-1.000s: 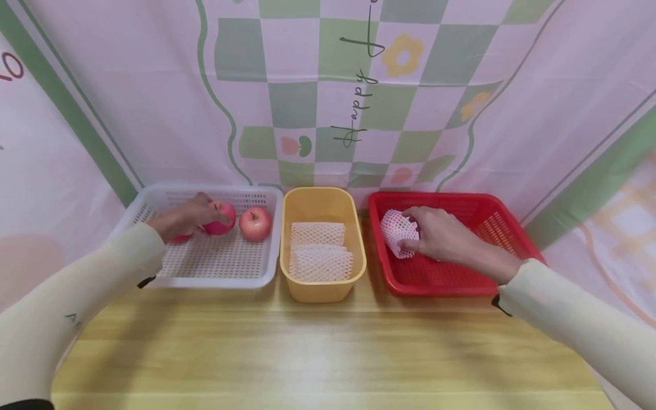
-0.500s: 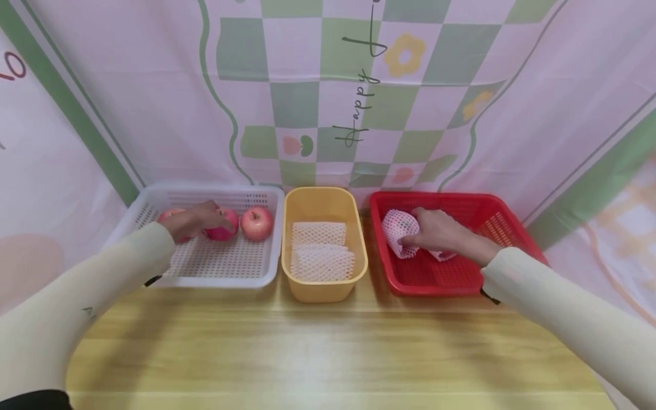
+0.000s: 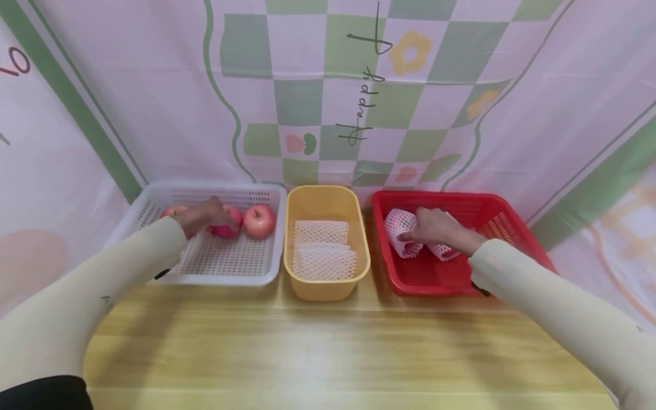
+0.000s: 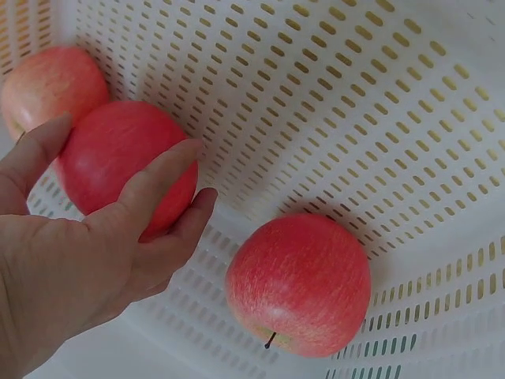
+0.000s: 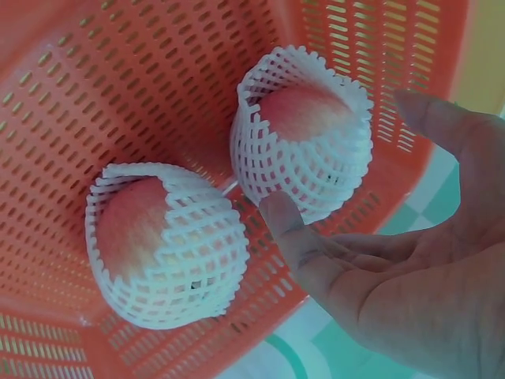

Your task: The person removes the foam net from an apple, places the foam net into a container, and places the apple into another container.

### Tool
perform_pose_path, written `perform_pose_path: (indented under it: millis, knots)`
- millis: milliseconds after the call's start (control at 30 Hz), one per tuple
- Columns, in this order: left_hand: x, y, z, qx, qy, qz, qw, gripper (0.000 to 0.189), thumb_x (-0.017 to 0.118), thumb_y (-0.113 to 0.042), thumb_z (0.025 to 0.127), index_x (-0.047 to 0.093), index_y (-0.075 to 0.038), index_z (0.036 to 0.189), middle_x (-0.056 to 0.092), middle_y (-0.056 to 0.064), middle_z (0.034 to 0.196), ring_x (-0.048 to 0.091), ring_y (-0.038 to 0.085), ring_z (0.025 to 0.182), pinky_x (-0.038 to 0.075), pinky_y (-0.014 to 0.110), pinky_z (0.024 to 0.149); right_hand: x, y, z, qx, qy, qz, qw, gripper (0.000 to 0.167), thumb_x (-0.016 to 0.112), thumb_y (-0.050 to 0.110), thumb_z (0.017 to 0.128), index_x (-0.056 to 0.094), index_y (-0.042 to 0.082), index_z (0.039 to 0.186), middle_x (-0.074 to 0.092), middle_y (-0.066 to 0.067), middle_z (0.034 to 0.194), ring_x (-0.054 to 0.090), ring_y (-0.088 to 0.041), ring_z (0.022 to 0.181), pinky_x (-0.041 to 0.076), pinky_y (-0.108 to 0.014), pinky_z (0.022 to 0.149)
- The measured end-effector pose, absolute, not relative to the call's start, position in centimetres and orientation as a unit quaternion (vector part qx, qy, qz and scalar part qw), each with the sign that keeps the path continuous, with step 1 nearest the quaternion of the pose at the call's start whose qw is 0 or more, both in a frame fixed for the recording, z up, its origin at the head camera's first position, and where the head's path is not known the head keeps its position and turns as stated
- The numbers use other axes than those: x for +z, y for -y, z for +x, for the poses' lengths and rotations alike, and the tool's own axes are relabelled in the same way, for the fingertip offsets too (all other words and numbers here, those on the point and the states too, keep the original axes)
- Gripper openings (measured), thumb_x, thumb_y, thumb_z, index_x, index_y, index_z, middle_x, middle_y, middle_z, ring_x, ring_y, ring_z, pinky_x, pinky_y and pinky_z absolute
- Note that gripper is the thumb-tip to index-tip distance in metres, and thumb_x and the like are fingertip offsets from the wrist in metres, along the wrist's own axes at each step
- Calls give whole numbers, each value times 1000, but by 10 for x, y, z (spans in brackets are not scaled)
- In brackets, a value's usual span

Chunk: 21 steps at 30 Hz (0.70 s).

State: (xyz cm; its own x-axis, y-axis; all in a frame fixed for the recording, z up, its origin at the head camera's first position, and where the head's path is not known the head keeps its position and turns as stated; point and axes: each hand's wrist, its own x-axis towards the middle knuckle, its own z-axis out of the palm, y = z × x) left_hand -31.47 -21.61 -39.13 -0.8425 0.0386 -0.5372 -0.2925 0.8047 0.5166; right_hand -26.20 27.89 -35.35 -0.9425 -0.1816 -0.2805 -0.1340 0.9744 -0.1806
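Note:
My left hand (image 3: 206,215) grips a red apple (image 4: 118,154) in the white basket (image 3: 230,280), thumb on one side and fingers over the other. A paler apple (image 3: 259,221) sits right beside the held one. Another red apple (image 4: 300,284) lies apart in the same basket. In the red basket (image 3: 461,196), my right hand (image 3: 438,229) has its thumb and fingers spread around the near side of an apple in a white foam net (image 5: 304,146), a fingertip right at the net's edge. A second netted apple (image 5: 167,245) lies beside it, partly behind my hand in the head view.
Between the two baskets stands a yellow bin (image 3: 328,196) with white foam net sleeves (image 3: 324,261) in it. All three containers line the back of the wooden table (image 3: 318,347), against a printed cloth (image 3: 297,102).
My left hand has moved right, further over the apple, uncovering the one at its left. My right hand has eased off the netted apple, and the second netted apple shows more.

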Motion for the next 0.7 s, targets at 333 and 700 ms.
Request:
perform_pose_path:
  millis: [333,700]
  knots:
    - [-394,211,-315,303,-910,-72,274,98,79,-17,89,15,12,157,28,31,152,36,42,136,36,53,122,-364,-278,-270,-74,-982,-71,159,45,78,44,92,53,8,80,49,-2,65,51,-19,63,49,-36,64]
    - [-391,203,-314,283,-923,-67,253,86,79,-16,92,25,13,152,38,35,149,41,48,141,38,53,121,-379,-279,-283,-68,-980,-61,178,45,78,46,91,57,8,79,54,-5,66,54,-20,64,51,-34,64]
